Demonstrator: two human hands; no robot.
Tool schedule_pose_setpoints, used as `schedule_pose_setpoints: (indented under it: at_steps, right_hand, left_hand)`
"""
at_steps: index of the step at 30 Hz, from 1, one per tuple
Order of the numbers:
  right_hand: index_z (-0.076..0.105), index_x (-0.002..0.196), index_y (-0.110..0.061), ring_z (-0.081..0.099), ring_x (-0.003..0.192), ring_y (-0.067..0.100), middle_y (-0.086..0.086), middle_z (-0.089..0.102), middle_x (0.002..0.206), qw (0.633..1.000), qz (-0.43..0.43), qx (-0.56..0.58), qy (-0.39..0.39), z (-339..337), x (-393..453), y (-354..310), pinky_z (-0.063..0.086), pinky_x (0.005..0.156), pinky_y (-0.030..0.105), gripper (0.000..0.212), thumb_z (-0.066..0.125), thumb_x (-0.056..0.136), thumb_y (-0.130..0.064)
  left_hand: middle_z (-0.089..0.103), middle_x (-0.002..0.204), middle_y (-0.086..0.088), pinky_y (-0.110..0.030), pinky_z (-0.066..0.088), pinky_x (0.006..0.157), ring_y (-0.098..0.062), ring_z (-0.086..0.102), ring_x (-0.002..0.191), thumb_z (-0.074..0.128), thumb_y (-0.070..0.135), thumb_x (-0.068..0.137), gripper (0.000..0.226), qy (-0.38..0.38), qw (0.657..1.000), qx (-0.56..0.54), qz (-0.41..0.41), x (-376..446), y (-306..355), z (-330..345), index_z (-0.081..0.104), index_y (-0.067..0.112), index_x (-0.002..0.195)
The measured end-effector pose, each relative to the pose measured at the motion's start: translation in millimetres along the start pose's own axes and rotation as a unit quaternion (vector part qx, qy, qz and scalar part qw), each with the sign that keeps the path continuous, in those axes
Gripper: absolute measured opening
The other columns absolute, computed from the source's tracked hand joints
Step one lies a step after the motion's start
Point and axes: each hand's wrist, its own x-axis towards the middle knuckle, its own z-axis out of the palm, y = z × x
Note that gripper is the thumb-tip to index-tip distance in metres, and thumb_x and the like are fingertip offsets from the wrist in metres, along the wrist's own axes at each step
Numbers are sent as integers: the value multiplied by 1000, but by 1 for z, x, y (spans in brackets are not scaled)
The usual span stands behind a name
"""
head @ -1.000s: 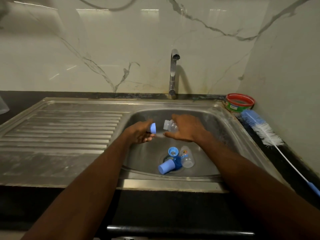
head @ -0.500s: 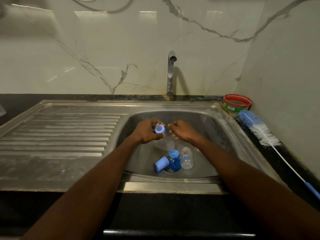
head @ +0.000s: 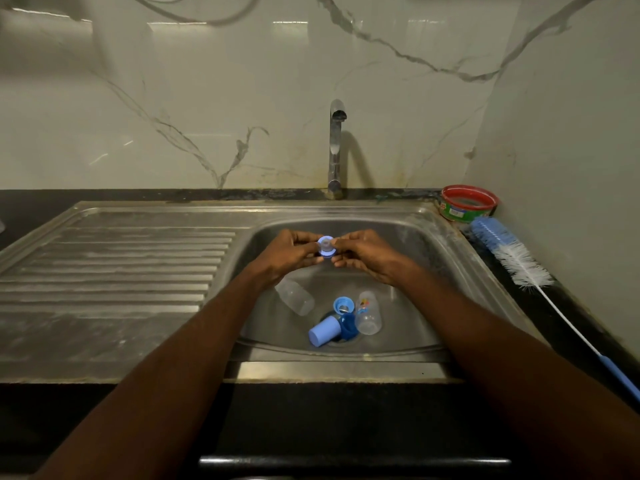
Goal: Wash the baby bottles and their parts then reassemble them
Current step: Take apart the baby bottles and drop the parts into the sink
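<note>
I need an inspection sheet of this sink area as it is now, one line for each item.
Surface: steel sink with ribbed drainboard, dark counter.
Job's things: both hands hold a blue collar with clear teat; two clear bottles, blue cap, blue ring lie in the basin.
Clutter: red-rimmed tub, bottle brush on the right counter.
Grippers: left hand and right hand pinch the collar.
Cables: a cord along the wall top.
Surroundings: marble wall, tap not running.
</note>
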Motion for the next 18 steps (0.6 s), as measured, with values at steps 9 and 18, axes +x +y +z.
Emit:
schedule_pose_setpoints:
  at_steps: [9,18]
  right_hand:
    - [72,93,7,69,71,19,17,75,81,996,-8,-70,62,1,5,6,59,68,28,31,79,85,-22]
    - [72,81,-7,69,61,17,16,75,76,981,-28,-157,114,8,6,9,59,64,26,15,79,83,-19]
  left_hand:
    - [74,116,-12,-21,58,83,-17,73,103,68,8,95,35,-18,999,-25,8,-6,5,5,65,1,129]
    - [77,106,-5,-17,56,75,-11,74,96,76,19,90,34,5,999,35,32,-10,8,9,71,9,122]
